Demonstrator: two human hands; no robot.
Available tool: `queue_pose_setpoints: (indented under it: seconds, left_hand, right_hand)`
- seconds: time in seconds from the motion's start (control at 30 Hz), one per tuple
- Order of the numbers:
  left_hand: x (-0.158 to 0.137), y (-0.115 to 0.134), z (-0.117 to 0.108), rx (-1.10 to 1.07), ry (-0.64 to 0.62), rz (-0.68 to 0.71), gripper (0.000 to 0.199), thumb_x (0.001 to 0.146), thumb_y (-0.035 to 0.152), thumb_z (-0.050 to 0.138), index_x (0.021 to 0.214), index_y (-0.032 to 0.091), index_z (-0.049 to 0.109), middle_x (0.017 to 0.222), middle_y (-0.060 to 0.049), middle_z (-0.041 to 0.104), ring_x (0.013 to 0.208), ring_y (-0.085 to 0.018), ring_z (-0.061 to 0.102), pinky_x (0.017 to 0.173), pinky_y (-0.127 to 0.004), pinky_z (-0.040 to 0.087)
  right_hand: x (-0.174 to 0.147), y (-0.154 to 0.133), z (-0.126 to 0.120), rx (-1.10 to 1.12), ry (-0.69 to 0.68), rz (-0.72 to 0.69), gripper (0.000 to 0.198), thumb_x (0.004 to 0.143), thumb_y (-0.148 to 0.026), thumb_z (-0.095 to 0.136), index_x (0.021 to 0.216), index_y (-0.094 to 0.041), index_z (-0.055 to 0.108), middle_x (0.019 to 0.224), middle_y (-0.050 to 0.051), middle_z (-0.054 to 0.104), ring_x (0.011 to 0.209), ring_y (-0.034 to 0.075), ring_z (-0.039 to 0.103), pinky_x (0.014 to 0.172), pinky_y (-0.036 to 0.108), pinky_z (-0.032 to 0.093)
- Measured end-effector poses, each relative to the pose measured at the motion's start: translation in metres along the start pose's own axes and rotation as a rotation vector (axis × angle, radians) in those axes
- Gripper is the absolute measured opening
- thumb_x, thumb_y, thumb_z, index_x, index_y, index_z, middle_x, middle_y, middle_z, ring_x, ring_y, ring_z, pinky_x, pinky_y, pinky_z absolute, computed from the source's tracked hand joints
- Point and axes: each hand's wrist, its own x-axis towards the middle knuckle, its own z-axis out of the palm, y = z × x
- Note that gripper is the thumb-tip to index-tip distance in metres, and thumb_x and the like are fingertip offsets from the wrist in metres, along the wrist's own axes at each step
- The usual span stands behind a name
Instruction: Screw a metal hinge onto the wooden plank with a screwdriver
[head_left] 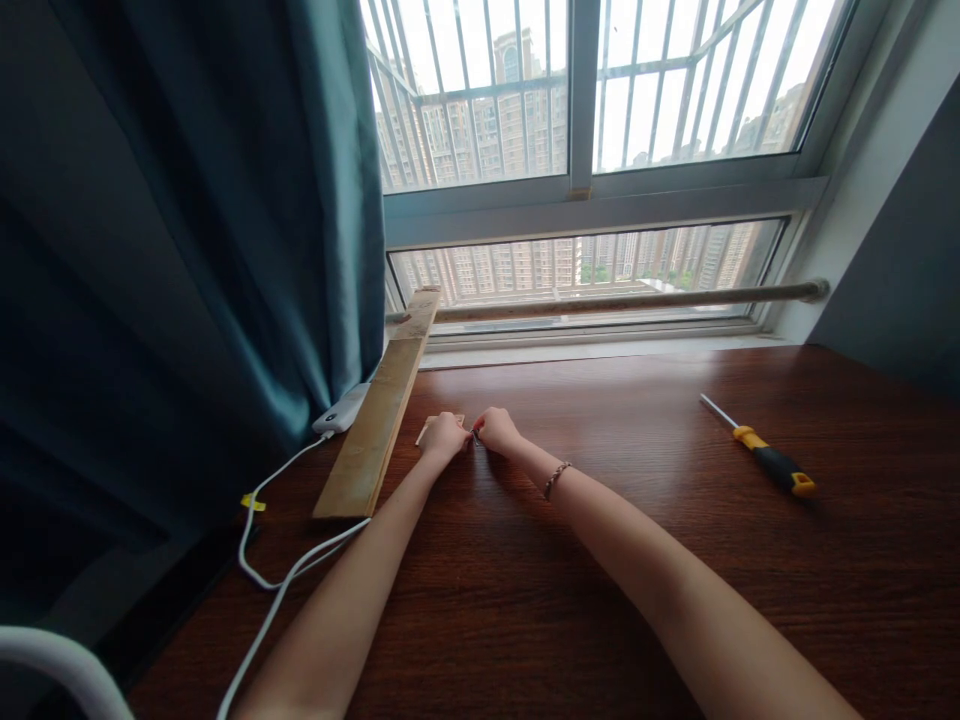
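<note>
Both hands meet over the middle of the brown tabletop. My left hand is closed, its fingertips pinched close to a tiny metallic item that is too small to name. A small pale flat piece, wood-like, shows from behind and beside this hand; most of it is hidden. Just to the right, my right hand is closed too, with its fingertips at the same tiny item. A hint of red shows at these fingertips. I cannot tell which hand bears the item.
A long wooden board slants at the left, its far end up by the window rail. White cables and a white power strip lie beside the curtain. A yellow-black screwdriver rests at the right.
</note>
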Motion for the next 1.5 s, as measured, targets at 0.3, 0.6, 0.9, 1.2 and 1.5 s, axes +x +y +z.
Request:
queue_pose_setpoints:
  seconds: [0.3,0.6,0.9,1.2,1.5]
  left_hand:
    - [0.008,-0.005,-0.001,0.042,-0.067,0.007,0.016,0.06,0.027,0.063,0.049,0.015,0.061,0.056,-0.007,0.065,0.063,-0.02,0.062,0.057,-0.025,0.042]
    - [0.005,0.002,0.01,-0.298,-0.203,-0.007,0.02,0.062,0.012,0.058,0.042,0.012,0.056,0.038,-0.001,0.048,0.044,-0.012,0.046,0.044,-0.023,0.032]
    - [-0.006,0.009,0.015,-0.571,-0.292,-0.114,0.019,0.069,0.019,0.057,0.053,0.011,0.054,0.041,0.0,0.048,0.034,-0.004,0.032,0.037,-0.02,0.022]
    - [-0.022,0.027,0.015,-0.828,-0.377,-0.156,0.018,0.063,0.023,0.067,0.058,0.012,0.054,0.036,0.005,0.039,0.031,-0.003,0.027,0.036,-0.02,0.015]
    - [-0.057,0.063,0.024,-1.284,-0.655,-0.04,0.009,0.069,0.018,0.061,0.069,0.012,0.055,0.047,0.005,0.042,0.034,-0.001,0.023,0.035,-0.016,0.009]
  right_hand:
    - [-0.011,0.002,-0.008,0.023,0.098,0.028,0.018,0.069,-0.013,0.059,0.079,-0.015,0.074,0.079,0.01,0.071,0.08,0.018,0.065,0.069,0.02,0.044]
    - [-0.027,-0.01,0.001,0.045,0.16,0.126,0.018,0.066,-0.018,0.064,0.081,-0.013,0.072,0.082,0.013,0.07,0.076,0.021,0.065,0.06,0.022,0.043]
    - [-0.02,0.005,-0.009,0.06,0.142,0.175,0.015,0.076,-0.016,0.06,0.086,-0.012,0.069,0.089,0.012,0.068,0.084,0.018,0.064,0.067,0.022,0.045]
    - [-0.022,0.016,-0.028,0.01,0.075,0.159,0.016,0.078,-0.025,0.062,0.085,-0.012,0.066,0.082,0.006,0.067,0.074,0.013,0.062,0.064,0.023,0.048]
    - [-0.083,0.032,-0.078,-0.129,0.242,-0.052,0.015,0.072,-0.015,0.059,0.074,-0.01,0.073,0.077,0.014,0.07,0.072,0.016,0.063,0.059,0.02,0.038]
